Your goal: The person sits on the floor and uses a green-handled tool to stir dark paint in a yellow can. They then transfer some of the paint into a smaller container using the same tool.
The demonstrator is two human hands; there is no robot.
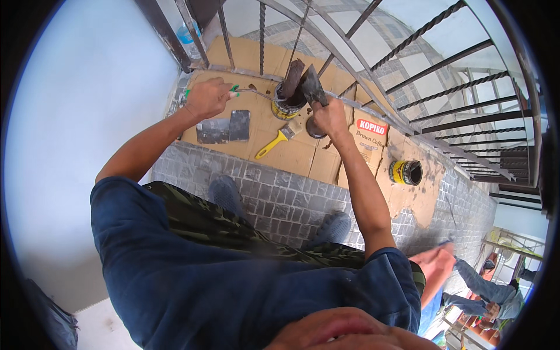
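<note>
My left hand (210, 96) is closed on a green-handled roller (235, 91), its wire frame reaching to a dark, paint-covered roller sleeve (291, 79) over an open paint can (283, 109). My right hand (328, 116) grips a flat scraper (314, 86), its dark blade beside the sleeve. A yellow-handled brush (269, 147) lies on the cardboard (291, 163) below the can. Two grey flat pieces (239, 126) rest under my left forearm's side. A dark round lid (315, 129) lies partly under my right hand.
A curved metal railing (437, 87) borders the cardboard. A second yellow can (405, 172) stands to the right, and a blue-capped bottle (188, 32) behind bars. Grey pavers (280, 204) lie under my feet. Other people's legs and hands (478, 280) show at the lower right, beside a white wall (519, 227).
</note>
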